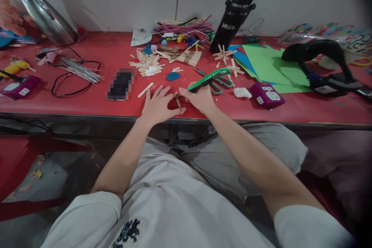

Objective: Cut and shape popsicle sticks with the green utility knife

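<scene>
My right hand (pixel 201 96) is wrapped round a green and black utility knife (pixel 209 79), its tip end pointing down and left at the tabletop. My left hand (pixel 158 104) lies on the red table, holding a short wooden stick (pixel 178 103) between thumb and forefinger while the other fingers are spread. The tip of the knife is close to this stick; whether they touch I cannot tell. Just beyond my right hand lie scissors (pixel 222 83) with grey-green handles, partly hidden by the knife. A loose wooden stick (pixel 145 90) rests beside my left fingertips.
Behind my hands are a pile of wooden sticks (pixel 147 62), a blue lump (pixel 173 76) and a black bottle (pixel 232 17). Rightward are a purple box (pixel 267 95), green paper (pixel 267 62) and a black headband-like device (pixel 325 66). A phone-like dark object (pixel 120 84) lies left.
</scene>
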The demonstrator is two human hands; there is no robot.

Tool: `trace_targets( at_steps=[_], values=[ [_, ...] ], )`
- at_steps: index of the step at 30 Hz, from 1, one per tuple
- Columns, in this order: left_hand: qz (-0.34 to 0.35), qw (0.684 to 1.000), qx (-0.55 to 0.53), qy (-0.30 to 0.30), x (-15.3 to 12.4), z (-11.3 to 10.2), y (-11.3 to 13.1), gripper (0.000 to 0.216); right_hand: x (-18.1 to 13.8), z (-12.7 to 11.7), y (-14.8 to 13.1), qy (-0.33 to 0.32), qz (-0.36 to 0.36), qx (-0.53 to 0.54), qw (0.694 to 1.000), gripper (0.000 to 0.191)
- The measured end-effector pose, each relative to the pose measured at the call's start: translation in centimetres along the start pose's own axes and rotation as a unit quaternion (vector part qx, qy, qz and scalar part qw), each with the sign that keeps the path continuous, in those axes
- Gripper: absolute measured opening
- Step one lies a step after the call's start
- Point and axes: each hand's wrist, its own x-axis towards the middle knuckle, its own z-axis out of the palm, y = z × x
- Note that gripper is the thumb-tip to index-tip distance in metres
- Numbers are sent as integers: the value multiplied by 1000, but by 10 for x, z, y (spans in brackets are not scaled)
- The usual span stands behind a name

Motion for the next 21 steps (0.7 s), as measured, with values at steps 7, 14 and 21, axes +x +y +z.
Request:
trace_targets(
  at_steps=[7,14,21],
  values=[
    [2,1000,-11,6,0,0,-1,75,-1,0,-6,1,-15,-27,1000,41],
    [1,1000,-6,3,-1,0,-1,76,-1,0,-4,14,-4,-18,1000,40],
    [-4,1000,-4,-2,-1,0,-1,76,-1,0,-2,2,30,8,1000,39]
  ],
)
